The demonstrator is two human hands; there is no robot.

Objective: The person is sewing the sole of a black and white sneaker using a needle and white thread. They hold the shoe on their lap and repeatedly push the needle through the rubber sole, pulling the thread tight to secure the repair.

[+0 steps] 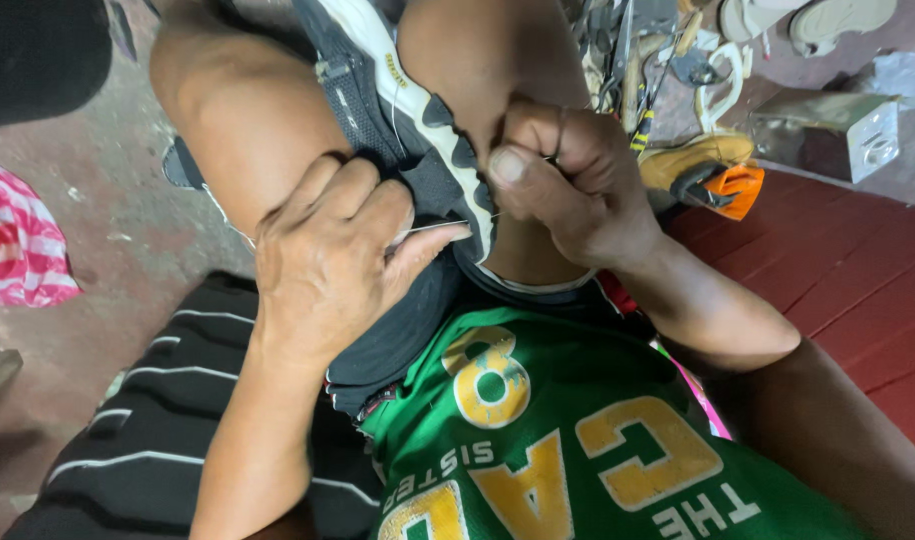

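Observation:
A black sports shoe (pixel 388 110) with a white and black sole is wedged between my bare knees, sole edge facing right. My left hand (pixel 328 260) presses on the shoe's upper, with a thin thread or needle (pixel 440 226) running past its thumb. My right hand (pixel 568 175) is closed at the sole's edge, thumb up, pinching something small that I cannot make out. Thread loops around its fingers.
A pile of tools (pixel 638 60), a tan shoe (pixel 693 160) with an orange part and white soles (pixel 828 18) lie on the floor at upper right. A metal box (pixel 838 135) stands beside a red board (pixel 838 270). A pink striped cloth (pixel 18 250) lies left.

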